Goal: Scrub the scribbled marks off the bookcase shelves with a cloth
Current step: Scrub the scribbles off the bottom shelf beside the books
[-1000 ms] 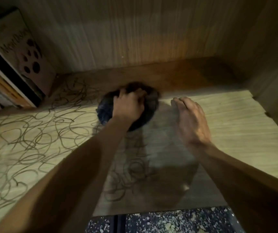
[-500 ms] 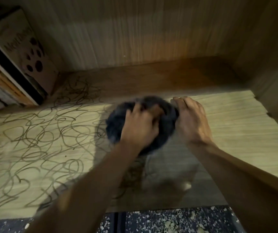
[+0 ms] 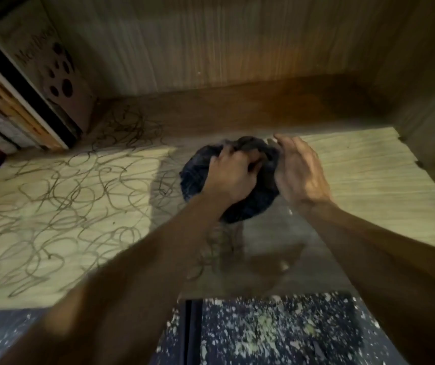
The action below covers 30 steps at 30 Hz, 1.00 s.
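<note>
Nearest, at 6 o'clock, the speckled floor (image 3: 263, 335) shows below the shelf's front edge. Both forearms reach in from 7 and 4 o'clock over the shelf (image 3: 369, 175).

Just beyond the front edge, some scribbled marks (image 3: 53, 206) show faintly in the forearms' shadow; the main spread covers the shelf from 8 to 10 o'clock, reaching the back corner. The portion at 3 o'clock appears bare of marks, which suggests the job is partly done, with the larger share outstanding.

At centre, the left hand (image 3: 233, 175) has its grip closed over the dark cloth (image 3: 195, 172), fingers curled into the bunched fabric and bearing down, presumably to keep scrubbing pressure on the surface. The cloth lies on the shelf at the right-hand limit of the marks. The right hand (image 3: 299, 171) sits against the cloth's right side, fingers relaxed and holding nothing, likely steadying the bundle; contact is blurred.

Furthest, at 10 o'clock, leaning books (image 3: 40, 88) stand against the back panel (image 3: 211, 48).
</note>
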Available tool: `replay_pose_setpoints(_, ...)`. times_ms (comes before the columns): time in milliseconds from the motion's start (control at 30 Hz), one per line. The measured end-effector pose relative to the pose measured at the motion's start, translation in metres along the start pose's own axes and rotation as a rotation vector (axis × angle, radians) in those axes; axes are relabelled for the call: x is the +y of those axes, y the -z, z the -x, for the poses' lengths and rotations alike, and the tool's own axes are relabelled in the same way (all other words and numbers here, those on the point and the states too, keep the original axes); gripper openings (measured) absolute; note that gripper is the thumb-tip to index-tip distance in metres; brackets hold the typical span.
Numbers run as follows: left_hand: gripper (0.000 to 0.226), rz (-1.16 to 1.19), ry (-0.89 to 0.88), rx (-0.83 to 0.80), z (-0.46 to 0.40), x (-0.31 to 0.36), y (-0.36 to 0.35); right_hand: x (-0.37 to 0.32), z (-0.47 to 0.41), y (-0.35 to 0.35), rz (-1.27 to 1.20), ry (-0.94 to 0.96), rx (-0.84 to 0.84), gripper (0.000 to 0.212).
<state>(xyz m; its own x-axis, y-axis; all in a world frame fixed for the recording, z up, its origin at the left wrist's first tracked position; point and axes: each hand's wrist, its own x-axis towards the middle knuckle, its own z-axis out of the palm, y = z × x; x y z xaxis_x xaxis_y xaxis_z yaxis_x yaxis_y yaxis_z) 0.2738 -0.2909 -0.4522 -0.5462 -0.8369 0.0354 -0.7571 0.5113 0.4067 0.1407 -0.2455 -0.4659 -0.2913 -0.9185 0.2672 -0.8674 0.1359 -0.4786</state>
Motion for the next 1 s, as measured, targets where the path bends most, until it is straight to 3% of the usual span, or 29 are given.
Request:
replay_pose_setpoints(100,0.032,0.382,0.178,0.103,-0.002,0.012,0.017,-0.002,0.014,0.007,-0.234,0.015,-0.027,0.052)
replay_pose_setpoints(233,0.03,1.193,0.369,0.17,0.02,0.02,0.029,-0.029,0.023,0.016,-0.674,-0.098,-0.124,0.081)
replay_pose_setpoints(333,0.027,1.553,0.391,0.109,0.025,0.012,0.042,-0.044,0.003,0.017,-0.807,-0.16,-0.254,0.052)
replay_pose_setpoints(400,0.024,1.426,0.385,0.162,0.031,-0.006,0.051,-0.053,-0.007,0.019,-0.642,-0.151,-0.284,0.046)
replay_pose_setpoints(467,0.026,0.873,0.349,0.276,0.039,-0.043,0.052,-0.058,-0.018,0.025,-0.369,-0.187,-0.146,0.056)
replay_pose_setpoints(533,0.036,0.206,0.333,0.261,0.061,-0.083,0.046,-0.059,-0.026,0.035,-0.129,-0.208,0.08,0.058)
replay_pose_setpoints(567,0.044,0.029,0.321,0.234,0.073,-0.098,0.041,-0.056,-0.03,0.037,-0.026,-0.186,0.096,0.058)
replay_pose_setpoints(600,0.051,-0.066,0.29,0.212,0.083,-0.107,0.036,-0.05,-0.034,0.036,0.075,-0.179,0.005,0.059)
replay_pose_setpoints(700,0.053,-0.185,0.259,0.211,0.088,-0.116,0.026,-0.028,-0.035,0.011,0.353,-0.183,-0.436,0.062)
replay_pose_setpoints(733,0.052,-0.196,0.274,0.217,0.085,-0.114,0.027,-0.026,-0.03,0.002,0.386,-0.173,-0.474,0.062)
replay_pose_setpoints(767,0.053,-0.194,0.285,0.229,0.083,-0.114,0.027,-0.029,-0.019,-0.007,0.384,-0.126,-0.459,0.061)
replay_pose_setpoints(833,0.056,-0.185,0.275,0.238,0.083,-0.115,0.027,-0.041,0.018,-0.018,0.371,0.177,-0.383,0.058)
replay_pose_setpoints(900,0.059,-0.183,0.245,0.219,0.082,-0.119,0.026,-0.041,0.044,-0.018,0.432,0.404,-0.443,0.064)
replay_pose_setpoints(967,0.064,-0.19,0.217,0.198,0.085,-0.125,0.032,-0.027,0.012,-0.018,0.43,0.332,-0.439,0.063)
replay_pose_setpoints(1000,0.067,-0.217,0.2,0.191,0.087,-0.131,0.036,-0.025,-0.015,-0.022,0.416,0.206,-0.407,0.06)
